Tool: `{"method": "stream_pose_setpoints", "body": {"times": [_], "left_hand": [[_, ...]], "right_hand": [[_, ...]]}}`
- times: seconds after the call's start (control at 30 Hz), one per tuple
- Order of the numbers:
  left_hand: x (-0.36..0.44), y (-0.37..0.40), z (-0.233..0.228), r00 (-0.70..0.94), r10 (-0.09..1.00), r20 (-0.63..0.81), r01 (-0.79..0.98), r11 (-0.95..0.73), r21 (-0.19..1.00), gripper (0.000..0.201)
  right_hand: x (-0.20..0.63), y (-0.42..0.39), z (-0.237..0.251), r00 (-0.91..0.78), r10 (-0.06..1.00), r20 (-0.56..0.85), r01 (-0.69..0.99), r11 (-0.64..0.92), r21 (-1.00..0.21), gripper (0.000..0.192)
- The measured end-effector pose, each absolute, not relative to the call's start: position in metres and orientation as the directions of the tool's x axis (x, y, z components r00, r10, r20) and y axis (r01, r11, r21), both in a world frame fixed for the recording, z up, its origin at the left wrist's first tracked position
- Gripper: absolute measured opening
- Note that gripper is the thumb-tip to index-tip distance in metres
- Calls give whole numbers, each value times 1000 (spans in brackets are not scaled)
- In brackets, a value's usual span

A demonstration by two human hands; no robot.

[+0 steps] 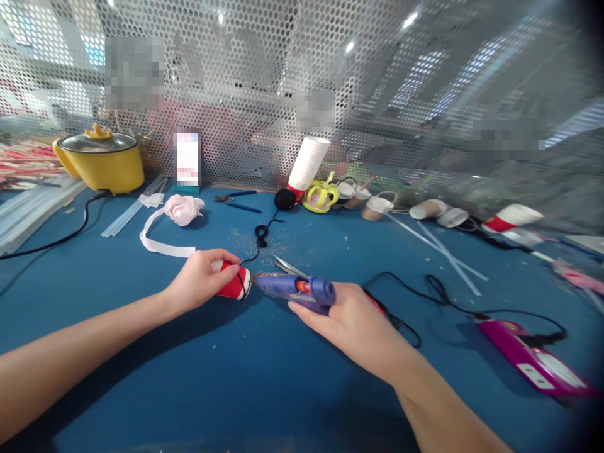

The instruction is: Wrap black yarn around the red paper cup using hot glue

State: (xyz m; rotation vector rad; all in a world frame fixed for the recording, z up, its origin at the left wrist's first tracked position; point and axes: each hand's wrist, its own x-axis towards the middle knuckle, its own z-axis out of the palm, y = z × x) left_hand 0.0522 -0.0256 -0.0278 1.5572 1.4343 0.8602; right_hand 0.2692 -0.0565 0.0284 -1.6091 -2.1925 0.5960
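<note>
Table: blue table [141,377] strewn with craft bits.
Pot: yellow lidded pot [101,162] at far left by the mesh wall.
Glue gun: blue glue gun [297,289], nozzle pointing left, tip touching the red cup.
Right hand: right hand [346,318] wrapped closed around the gun's grip.
Left hand: left hand [201,277] curled over the red cup, pinning it sideways.
Red cup: red cup [234,283] lying mid-table, black yarn [261,234] trailing from it.
Scissors: scissors [289,267] just behind the gun.

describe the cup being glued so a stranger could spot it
On the blue table, near its middle, the left hand grips a small red paper cup lying sideways. Unlike the cups along the mesh wall, a blue glue gun touches it.
</note>
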Motion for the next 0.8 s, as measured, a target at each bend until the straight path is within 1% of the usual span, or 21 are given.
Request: {"method": "stream_pose_setpoints", "body": {"times": [0.2,0.4,0.6,0.8], "left_hand": [[53,-25,-29,114,992,-56,384,8,923,31],[53,-24,-29,104,994,-32,425,-15,905,32],[52,-25,-28,110,993,-38,446,-15,895,32],[52,-25,-30,117,993,-22,437,-32,899,32]], "right_hand": [[269,-60,28,-298,954,28,810,268,-522,12],[270,-59,27,-280,960,18,826,251,-505,14],[270,-52,27,-279,959,50,798,260,-543,14],[266,-45,26,-268,961,72,808,265,-526,16]]}}
